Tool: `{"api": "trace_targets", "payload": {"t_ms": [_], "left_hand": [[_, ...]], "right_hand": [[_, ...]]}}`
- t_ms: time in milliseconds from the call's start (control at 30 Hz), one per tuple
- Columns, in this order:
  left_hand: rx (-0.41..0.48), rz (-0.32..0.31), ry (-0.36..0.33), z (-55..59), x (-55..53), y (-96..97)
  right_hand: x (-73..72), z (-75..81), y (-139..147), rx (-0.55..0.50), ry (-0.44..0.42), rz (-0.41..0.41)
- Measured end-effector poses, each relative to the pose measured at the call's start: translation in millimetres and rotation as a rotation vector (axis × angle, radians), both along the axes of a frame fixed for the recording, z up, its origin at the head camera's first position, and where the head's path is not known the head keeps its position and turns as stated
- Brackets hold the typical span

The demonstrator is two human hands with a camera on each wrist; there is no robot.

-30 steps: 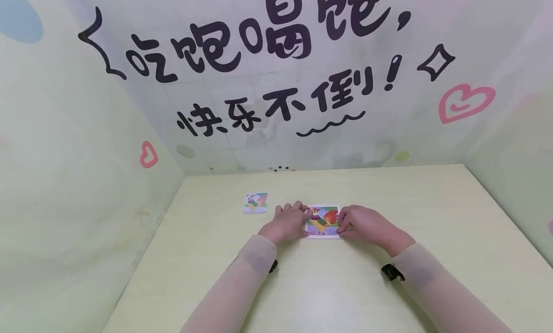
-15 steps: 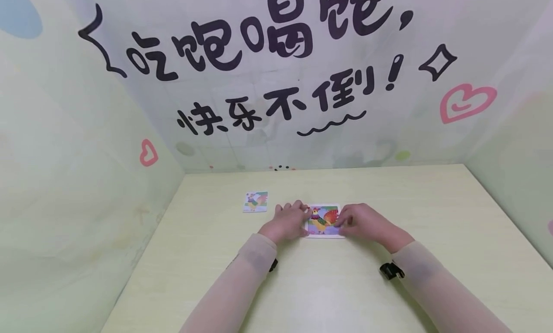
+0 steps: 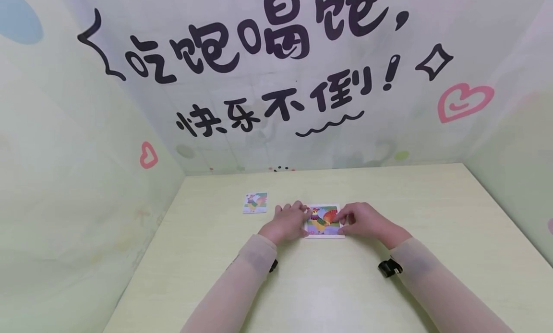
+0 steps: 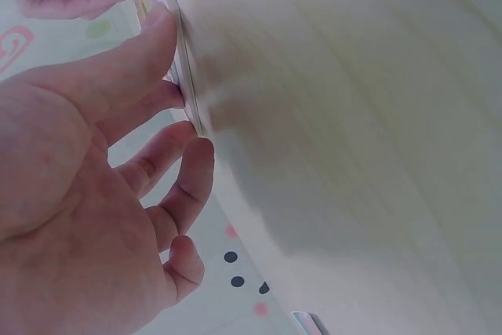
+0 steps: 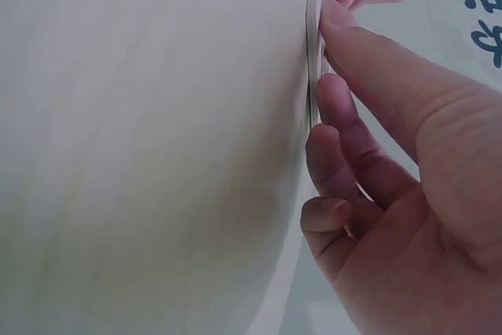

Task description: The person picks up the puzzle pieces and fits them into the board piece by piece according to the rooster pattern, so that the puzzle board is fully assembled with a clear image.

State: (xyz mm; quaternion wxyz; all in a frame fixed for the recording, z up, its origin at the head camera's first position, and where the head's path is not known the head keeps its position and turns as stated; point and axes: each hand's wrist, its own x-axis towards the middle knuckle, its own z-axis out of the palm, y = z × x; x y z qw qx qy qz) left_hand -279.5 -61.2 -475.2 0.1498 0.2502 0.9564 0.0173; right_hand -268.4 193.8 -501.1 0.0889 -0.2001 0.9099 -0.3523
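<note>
A small white-rimmed picture board [image 3: 320,222] with a colourful rooster on it lies flat on the table. My left hand [image 3: 285,223] holds its left side, thumb at the near corner and forefinger at the far one. In the left wrist view the left thumb [image 4: 161,33] lies along the board's edge and the outer fingers curl loosely. From the right, my right hand [image 3: 365,222] reaches over the board, its forefinger on the rooster's tail and its thumb at the near right corner. The right wrist view shows the right thumb [image 5: 339,15] against the board's edge [image 5: 312,76].
A paler square card [image 3: 255,203] with a matching rooster lies left of the left hand. The pale wooden table [image 3: 319,294] meets a printed back wall [image 3: 242,150] with black lettering, and walls also stand at both sides.
My right hand's fingertips have shifted inward from the board's right rim onto the picture, then slightly upward. My left hand and the board stay in place.
</note>
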Motion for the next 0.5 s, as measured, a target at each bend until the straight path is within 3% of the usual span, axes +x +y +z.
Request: {"api": "trace_targets", "payload": {"t_ms": [167,500], "left_hand": [[-0.014,0.003,0.014,1.4,-0.3,1.2],[-0.043,-0.006,0.1,-0.7,2.2,4.2]], "right_hand": [[-0.7,0.1,0,0.008,0.0,-0.013],[10.5,-3.5,4,0.065,0.102,0.017]]}}
